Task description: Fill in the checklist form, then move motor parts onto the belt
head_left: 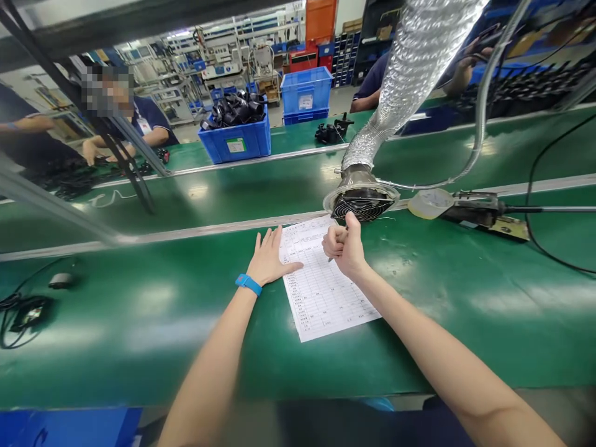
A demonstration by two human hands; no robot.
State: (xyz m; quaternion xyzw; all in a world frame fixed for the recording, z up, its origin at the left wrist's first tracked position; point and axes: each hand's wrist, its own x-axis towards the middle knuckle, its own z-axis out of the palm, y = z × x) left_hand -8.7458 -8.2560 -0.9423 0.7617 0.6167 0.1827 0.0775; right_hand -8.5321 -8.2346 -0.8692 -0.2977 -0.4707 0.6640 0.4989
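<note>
A printed form (326, 298) with rows of a table lies on the green workbench (195, 347). Flat on its left edge rests my left hand (269, 261), fingers spread, with a blue band (248, 284) round the wrist. Over the upper right part of the sheet, my right hand (345, 249) is curled with its thumb raised. It grips a pen (330, 259), of which only a bit of the tip shows below the fingers.
A fume extractor fan (363, 202) on a silver duct (410, 68) hangs just beyond the sheet. Right of it are a tape roll (431, 203) and a dark tool (484, 214). Cables (28, 313) lie left. Behind stand a blue bin (239, 136) and co-workers.
</note>
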